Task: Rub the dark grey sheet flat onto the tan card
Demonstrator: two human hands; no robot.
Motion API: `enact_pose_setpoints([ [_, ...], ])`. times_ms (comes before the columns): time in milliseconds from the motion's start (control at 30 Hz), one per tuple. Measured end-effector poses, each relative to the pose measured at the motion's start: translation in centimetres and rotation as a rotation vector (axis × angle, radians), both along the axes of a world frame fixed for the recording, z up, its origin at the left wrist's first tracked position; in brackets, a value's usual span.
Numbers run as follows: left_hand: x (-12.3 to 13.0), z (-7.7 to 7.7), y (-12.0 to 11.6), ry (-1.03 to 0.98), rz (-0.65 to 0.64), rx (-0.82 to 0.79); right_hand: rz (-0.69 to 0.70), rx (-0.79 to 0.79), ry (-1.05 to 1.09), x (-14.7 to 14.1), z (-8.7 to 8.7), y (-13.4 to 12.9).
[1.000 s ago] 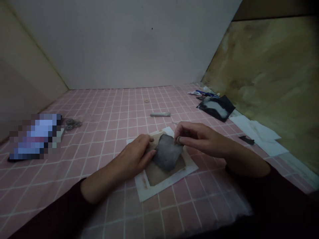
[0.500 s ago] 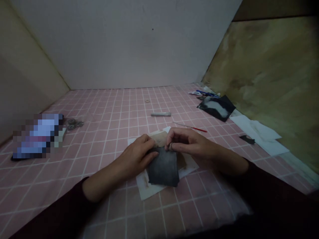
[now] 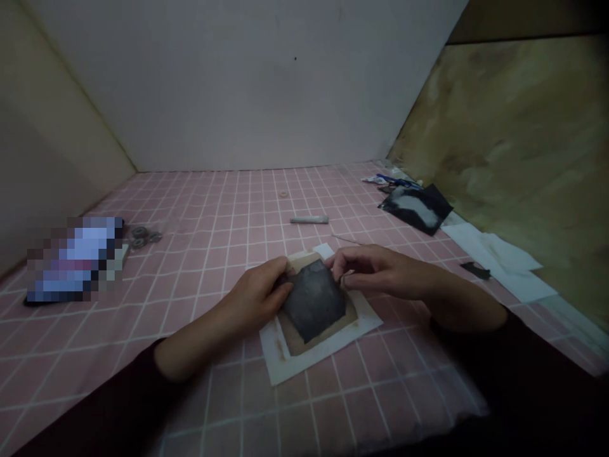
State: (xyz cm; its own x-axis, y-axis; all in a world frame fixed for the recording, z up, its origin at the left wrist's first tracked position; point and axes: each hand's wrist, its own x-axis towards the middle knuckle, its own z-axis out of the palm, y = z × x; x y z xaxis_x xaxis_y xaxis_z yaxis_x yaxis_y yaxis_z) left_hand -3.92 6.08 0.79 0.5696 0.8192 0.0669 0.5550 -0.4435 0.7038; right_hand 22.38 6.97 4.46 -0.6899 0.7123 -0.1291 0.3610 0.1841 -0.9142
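A dark grey, roughly square sheet (image 3: 314, 301) is tilted over a brown square (image 3: 297, 346) that lies on white paper (image 3: 280, 369). My left hand (image 3: 266, 289) grips the grey sheet at its left edge, thumb on top and fingers behind. At the sheet's upper right edge, my right hand (image 3: 364, 270) has thumb and fingertips pinched together. Whatever small thing may be between those fingertips is too dim to make out. A thin metal rod (image 3: 346, 239) lies just beyond my right hand, which covers its other end.
A grey tube (image 3: 309, 219) and a small ring (image 3: 283, 194) lie farther back on the pink checked cloth (image 3: 223, 222). To the left are a phone (image 3: 78, 260) and several dark rings (image 3: 140, 237). A black pouch (image 3: 421, 208), white papers (image 3: 511, 260) and a dark scrap (image 3: 476, 270) lie right.
The grey sheet has turned and shifted, uncovering more of the brown square below. My right hand has moved slightly right, now covering the rod's red handle.
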Motion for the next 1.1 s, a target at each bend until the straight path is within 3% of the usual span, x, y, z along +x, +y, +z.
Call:
enact_pose_setpoints([
  [133, 0.0, 0.0, 0.0, -0.006, 0.005, -0.015, 0.186, -0.004, -0.158, 0.2, 1.0, -0.6],
  [233, 0.0, 0.0, 0.1, -0.010, 0.004, -0.013, 0.252, -0.082, -0.206, -0.1, 1.1, -1.0],
  [333, 0.0, 0.1, 0.1, -0.006, -0.015, -0.006, 0.220, -0.033, -0.205, -0.3, 0.7, -1.0],
  [533, -0.1, 0.7, -0.2, 0.008, -0.092, -0.030, -0.013, 0.229, -0.140, -0.6, 0.1, -0.4],
  [700, -0.1, 0.4, -0.3, -0.083, -0.015, -0.104, 0.068, 0.216, -0.162, -1.2, -0.2, -0.8],
  [800, -0.1, -0.1, -0.2, -0.089, 0.012, -0.090, 0.084, 0.319, -0.180, -1.7, -0.7, -1.1],
  [900, -0.1, -0.1, -0.3, -0.032, -0.011, -0.056, 0.002, 0.471, -0.121, -2.2, -1.1, -1.0],
  [1000, 0.0, 0.3, -0.5, 0.030, -0.022, -0.026, -0.180, 0.612, -0.026, -2.1, -1.4, -0.6],
  [1100, 0.1, 0.6, -0.7, 0.060, -0.033, 0.007, -0.354, 0.584, -0.072, -1.8, -1.4, -0.3],
])
